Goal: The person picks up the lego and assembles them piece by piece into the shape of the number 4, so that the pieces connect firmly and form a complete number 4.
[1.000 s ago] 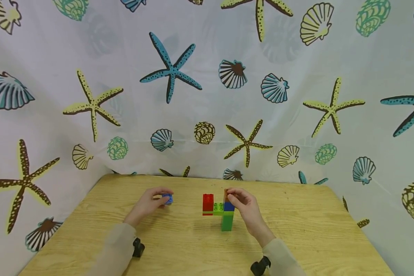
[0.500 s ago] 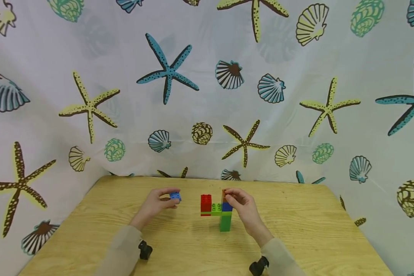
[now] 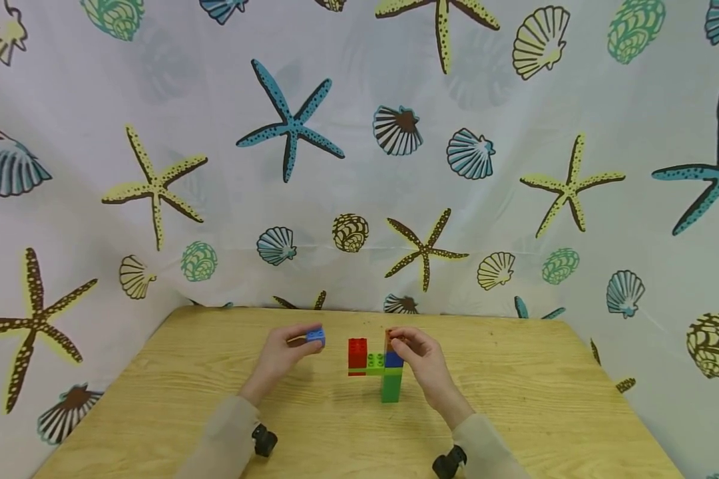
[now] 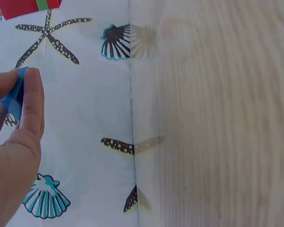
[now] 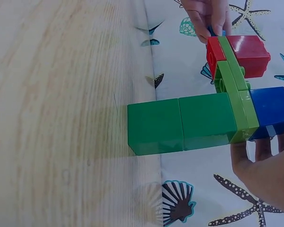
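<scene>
My left hand [image 3: 281,349] pinches a light blue toy brick [image 3: 315,336] between thumb and fingers, raised left of a brick structure. In the left wrist view, that blue brick [image 4: 15,97] shows between the fingertips. With thumb and fingers, my right hand [image 3: 428,362] holds the structure's top, at an orange-brown brick [image 3: 387,342] above a dark blue brick [image 5: 273,108]. Two green bricks [image 5: 182,124] form the upright base. A lime-green piece [image 3: 375,361] juts left from it, bearing a red brick [image 3: 357,350] on top and another red brick [image 5: 213,54] beneath.
The structure stands on a wooden table [image 3: 515,406]. Behind the table hangs a white cloth [image 3: 359,173] printed with shells and starfish. A black wrist camera [image 3: 265,440] sits at the left sleeve, and another black camera [image 3: 449,462] at the right.
My left hand has lifted the light blue brick and carried it right, towards the structure. The right hand keeps its hold on the structure's top. The head view has shifted slightly.
</scene>
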Demonstrator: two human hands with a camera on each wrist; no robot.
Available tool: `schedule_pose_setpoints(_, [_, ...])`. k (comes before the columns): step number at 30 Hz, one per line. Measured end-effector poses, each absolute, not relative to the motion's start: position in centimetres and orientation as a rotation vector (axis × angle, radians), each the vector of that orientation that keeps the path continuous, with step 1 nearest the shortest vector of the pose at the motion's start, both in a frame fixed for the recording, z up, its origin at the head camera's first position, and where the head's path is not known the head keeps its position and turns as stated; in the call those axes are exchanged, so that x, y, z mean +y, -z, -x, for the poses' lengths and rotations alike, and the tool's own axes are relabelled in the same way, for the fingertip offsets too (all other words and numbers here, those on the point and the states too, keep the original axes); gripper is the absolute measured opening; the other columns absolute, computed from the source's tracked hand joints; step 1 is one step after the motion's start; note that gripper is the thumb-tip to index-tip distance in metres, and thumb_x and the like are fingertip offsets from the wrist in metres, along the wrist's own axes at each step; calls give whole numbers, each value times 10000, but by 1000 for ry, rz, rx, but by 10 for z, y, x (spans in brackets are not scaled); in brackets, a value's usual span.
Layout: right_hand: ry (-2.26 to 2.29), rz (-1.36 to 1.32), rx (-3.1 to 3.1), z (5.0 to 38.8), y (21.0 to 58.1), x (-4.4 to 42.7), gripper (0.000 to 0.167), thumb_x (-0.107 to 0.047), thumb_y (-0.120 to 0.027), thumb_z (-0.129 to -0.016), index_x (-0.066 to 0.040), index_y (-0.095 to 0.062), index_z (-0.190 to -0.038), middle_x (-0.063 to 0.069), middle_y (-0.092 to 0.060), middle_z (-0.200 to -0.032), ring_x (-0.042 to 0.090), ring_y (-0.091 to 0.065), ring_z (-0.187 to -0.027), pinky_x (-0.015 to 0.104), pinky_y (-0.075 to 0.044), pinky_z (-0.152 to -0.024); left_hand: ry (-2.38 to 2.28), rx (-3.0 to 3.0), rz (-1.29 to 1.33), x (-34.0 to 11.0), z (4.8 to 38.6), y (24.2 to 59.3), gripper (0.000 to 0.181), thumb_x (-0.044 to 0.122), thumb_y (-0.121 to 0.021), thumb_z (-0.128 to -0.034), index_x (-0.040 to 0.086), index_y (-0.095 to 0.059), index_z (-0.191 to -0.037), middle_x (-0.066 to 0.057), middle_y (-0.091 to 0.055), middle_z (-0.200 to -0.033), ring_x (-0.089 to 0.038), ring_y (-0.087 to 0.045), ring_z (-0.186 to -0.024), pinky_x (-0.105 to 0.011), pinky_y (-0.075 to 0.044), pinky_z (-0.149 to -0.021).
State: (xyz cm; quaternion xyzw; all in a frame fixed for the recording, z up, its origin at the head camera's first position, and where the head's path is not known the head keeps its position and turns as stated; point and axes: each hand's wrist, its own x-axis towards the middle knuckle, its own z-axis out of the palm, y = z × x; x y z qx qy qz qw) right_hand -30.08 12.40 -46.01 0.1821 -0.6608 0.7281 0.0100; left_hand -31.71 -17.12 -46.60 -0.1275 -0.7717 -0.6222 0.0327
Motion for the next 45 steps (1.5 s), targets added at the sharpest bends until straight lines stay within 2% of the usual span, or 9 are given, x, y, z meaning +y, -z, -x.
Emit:
schedule_pose_setpoints(5, [-2261, -562, -2069, 301, 459, 124, 323, -196, -634, -963, 8, -617, -1213, -3, -624, -1260, 121, -600, -1130, 268, -487, -969, 1906, -2305, 373, -155, 313, 459, 427, 168, -727, -892, 72, -641, -1299, -170, -677, -1171, -160, -673, -930, -246, -557, -833])
schedule_pose_setpoints(9, [-2254, -546, -2071, 301, 457, 124, 295, -171, -629, -964, -3, -626, -1207, 20, -625, -1265, 128, -600, -1127, 274, -488, -969, 1922, -2272, 359, -142, 311, 455, 404, 176, -736, -886, 75, -664, -1270, -147, -662, -1201, -183, -630, -976, -191, -533, -816])
schedule_pose_setpoints(14, [-2251, -555, -2070, 302, 457, 123, 280, -171, -627, -967, -14, -632, -1199, 35, -623, -1277, 125, -604, -1120, 274, -491, -964, 2051, -2205, 381, -132, 305, 454, 409, 120, -721, -893, 46, -645, -1288, -177, -631, -1259, -227, -643, -1054, -225, -547, -861])
schedule_pose_setpoints(20, [-2251, -572, -2076, 301, 458, 124, 276, -197, -632, -965, -42, -639, -1194, 30, -626, -1259, 121, -603, -1106, 312, -486, -984, 2095, -2152, 416, -127, 303, 457, 410, 114, -720, -891, 31, -640, -1285, -192, -630, -1255, -199, -660, -1047, -250, -548, -883])
schedule_pose_setpoints(28, [-2273, -572, -2077, 299, 462, 123, 312, -190, -634, -964, 3, -617, -1209, 44, -613, -1281, 133, -595, -1118, 280, -490, -967, 2035, -2177, 439, -121, 298, 458, 406, 213, -739, -885, 84, -666, -1263, -115, -671, -1176, -201, -627, -1022, -253, -532, -883])
schedule_pose_setpoints(33, [-2272, -570, -2077, 298, 465, 121, 309, -188, -633, -964, 0, -621, -1209, 34, -614, -1272, 132, -597, -1118, 273, -494, -951, 1994, -2222, 472, -115, 294, 458, 394, 232, -735, -887, 122, -675, -1261, -61, -684, -1192, -174, -624, -1060, -258, -524, -895])
schedule_pose_setpoints(39, [-2267, -584, -2084, 298, 465, 120, 326, -186, -616, -975, 14, -604, -1233, 21, -612, -1265, 123, -596, -1114, 276, -494, -951, 1959, -2294, 467, -111, 294, 456, 364, 241, -736, -887, 202, -693, -1246, -60, -687, -1152, -230, -653, -990, -278, -544, -845])
schedule_pose_setpoints(42, [-2250, -570, -2088, 298, 464, 120, 313, -185, -615, -976, 1, -611, -1228, 36, -609, -1272, 124, -596, -1112, 327, -485, -983, 1929, -2332, 448, -108, 294, 451, 359, 243, -736, -886, 216, -697, -1242, -55, -689, -1146, -224, -672, -933, -298, -547, -833])
schedule_pose_setpoints(45, [-2235, -544, -2093, 299, 462, 121, 300, -186, -618, -974, -16, -623, -1221, 48, -609, -1277, 132, -595, -1111, 381, -474, -1009, 1886, -2339, 483, -106, 295, 448, 348, 243, -736, -886, 219, -702, -1232, -36, -700, -1150, -198, -662, -973, -290, -545, -840])
